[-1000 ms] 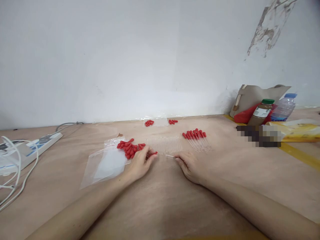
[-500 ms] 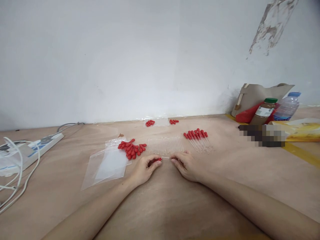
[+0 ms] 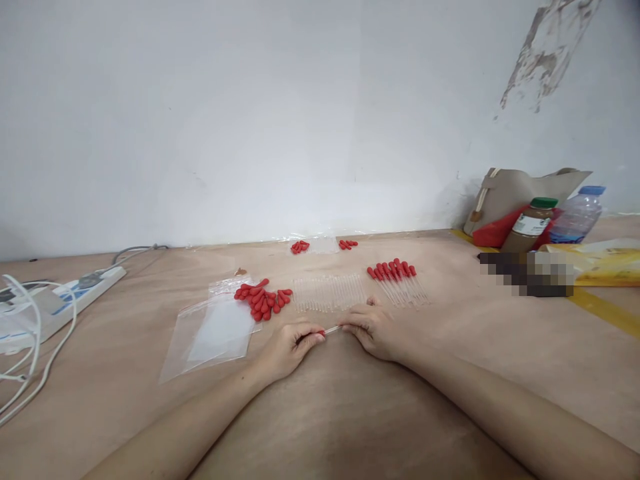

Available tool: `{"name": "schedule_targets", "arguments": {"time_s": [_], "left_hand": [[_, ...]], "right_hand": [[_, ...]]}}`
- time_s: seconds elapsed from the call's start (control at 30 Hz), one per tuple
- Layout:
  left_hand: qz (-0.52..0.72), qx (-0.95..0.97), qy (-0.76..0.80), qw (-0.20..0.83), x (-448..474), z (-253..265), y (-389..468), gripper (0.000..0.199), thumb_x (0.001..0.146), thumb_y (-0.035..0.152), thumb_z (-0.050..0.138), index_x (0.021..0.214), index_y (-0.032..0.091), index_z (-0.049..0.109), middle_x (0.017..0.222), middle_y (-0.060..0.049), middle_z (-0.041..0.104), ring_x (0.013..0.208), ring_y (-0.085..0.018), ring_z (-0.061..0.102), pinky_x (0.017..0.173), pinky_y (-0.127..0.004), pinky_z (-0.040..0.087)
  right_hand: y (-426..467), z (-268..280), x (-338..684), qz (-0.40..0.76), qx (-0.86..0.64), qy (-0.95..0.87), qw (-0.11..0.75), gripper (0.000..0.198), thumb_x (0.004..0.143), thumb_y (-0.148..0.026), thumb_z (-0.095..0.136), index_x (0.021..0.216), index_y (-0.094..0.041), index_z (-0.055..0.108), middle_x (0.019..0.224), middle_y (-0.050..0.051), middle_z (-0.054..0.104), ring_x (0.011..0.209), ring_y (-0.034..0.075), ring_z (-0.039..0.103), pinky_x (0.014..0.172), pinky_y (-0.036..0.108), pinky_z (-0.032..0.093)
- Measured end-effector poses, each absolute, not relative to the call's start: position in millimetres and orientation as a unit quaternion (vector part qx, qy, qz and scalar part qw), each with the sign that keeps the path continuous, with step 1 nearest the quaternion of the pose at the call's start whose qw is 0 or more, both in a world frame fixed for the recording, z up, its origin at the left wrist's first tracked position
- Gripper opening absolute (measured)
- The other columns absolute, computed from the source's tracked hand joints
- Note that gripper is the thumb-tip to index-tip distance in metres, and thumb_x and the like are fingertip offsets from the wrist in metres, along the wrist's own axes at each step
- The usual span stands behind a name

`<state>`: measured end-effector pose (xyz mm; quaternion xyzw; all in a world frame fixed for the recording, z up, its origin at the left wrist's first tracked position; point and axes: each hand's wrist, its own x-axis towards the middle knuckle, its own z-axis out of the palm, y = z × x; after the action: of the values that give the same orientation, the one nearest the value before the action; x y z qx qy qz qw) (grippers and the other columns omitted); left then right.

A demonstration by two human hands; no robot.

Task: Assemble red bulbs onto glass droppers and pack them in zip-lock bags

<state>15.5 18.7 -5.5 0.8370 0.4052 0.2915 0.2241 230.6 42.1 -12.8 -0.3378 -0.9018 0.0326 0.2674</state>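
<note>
My left hand pinches a red rubber dropper bulb, mostly hidden by the fingers. Between the hands runs a thin glass dropper tube, one end at the bulb's mouth. My right hand is closed on the tube's other end. Beyond the hands lies a row of clear glass tubes. Left of that row is a pile of loose red bulbs, partly over clear plastic bags. On the right, several droppers with red bulbs fitted lie side by side.
Near the wall are two small groups of red bulbs beside a clear bag. A power strip with white cables lies at left. At right stand a green-capped bottle, a blue-capped bottle, a grey bag and a yellow packet.
Both hands have stayed close together, the left shifting slightly nearer to me. The tube between them is now tilted, its right end farther from me.
</note>
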Motion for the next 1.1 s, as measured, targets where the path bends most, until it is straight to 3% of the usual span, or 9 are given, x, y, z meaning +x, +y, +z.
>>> {"name": "schedule_targets", "arguments": {"time_s": [0.2, 0.53, 0.83, 1.0, 1.1], "left_hand": [[0.264, 0.862, 0.406, 0.15, 15.5, -5.7, 16.4, 0.021, 0.086, 0.028, 0.043, 0.087, 0.019, 0.062, 0.076, 0.0, 0.061, 0.071, -0.013, 0.054, 0.064, -0.022, 0.041], [0.26, 0.883, 0.376, 0.102, 15.2, -7.1, 13.6, 0.019, 0.086, 0.026, 0.043, 0.083, 0.017, 0.059, 0.073, -0.001, 0.057, 0.066, -0.012, 0.052, 0.061, -0.022, 0.04], [0.248, 0.898, 0.352, 0.092, 15.4, -8.1, 16.4, 0.02, 0.087, 0.023, 0.041, 0.088, 0.016, 0.059, 0.078, -0.003, 0.059, 0.07, -0.014, 0.054, 0.063, -0.024, 0.042], [0.285, 0.892, 0.345, 0.07, 13.1, -3.6, 20.7, 0.019, 0.086, 0.024, 0.042, 0.096, 0.02, 0.059, 0.087, -0.003, 0.061, 0.079, -0.015, 0.056, 0.07, -0.026, 0.044], [0.318, 0.865, 0.383, 0.067, 10.2, -1.8, 18.7, 0.026, 0.085, 0.025, 0.045, 0.111, 0.024, 0.051, 0.1, -0.003, 0.056, 0.087, -0.015, 0.054, 0.076, -0.027, 0.044]], "right_hand": [[37.3, -18.9, 228.5, -0.027, -0.336, -0.902, 0.271, 0.019, 0.082, -0.017, 0.043, 0.081, -0.02, 0.062, 0.07, 0.001, 0.062, 0.061, 0.011, 0.05, 0.067, 0.029, 0.022], [24.6, -10.7, 217.2, 0.071, -0.349, -0.902, 0.246, 0.024, 0.085, -0.018, 0.038, 0.073, -0.018, 0.059, 0.067, 0.0, 0.064, 0.061, 0.011, 0.053, 0.071, 0.028, 0.027], [24.9, -11.5, 212.0, 0.112, -0.358, -0.895, 0.239, 0.027, 0.087, -0.023, 0.036, 0.078, -0.019, 0.062, 0.07, 0.0, 0.065, 0.063, 0.011, 0.054, 0.074, 0.028, 0.03], [22.0, -6.6, 209.9, 0.052, -0.389, -0.886, 0.247, 0.029, 0.087, -0.027, 0.035, 0.08, -0.018, 0.061, 0.077, 0.003, 0.063, 0.072, 0.014, 0.053, 0.073, 0.028, 0.031], [20.0, -1.9, 214.9, -0.002, -0.399, -0.887, 0.232, 0.025, 0.084, -0.026, 0.04, 0.075, -0.018, 0.062, 0.08, 0.005, 0.061, 0.075, 0.015, 0.052, 0.07, 0.028, 0.03]]}}
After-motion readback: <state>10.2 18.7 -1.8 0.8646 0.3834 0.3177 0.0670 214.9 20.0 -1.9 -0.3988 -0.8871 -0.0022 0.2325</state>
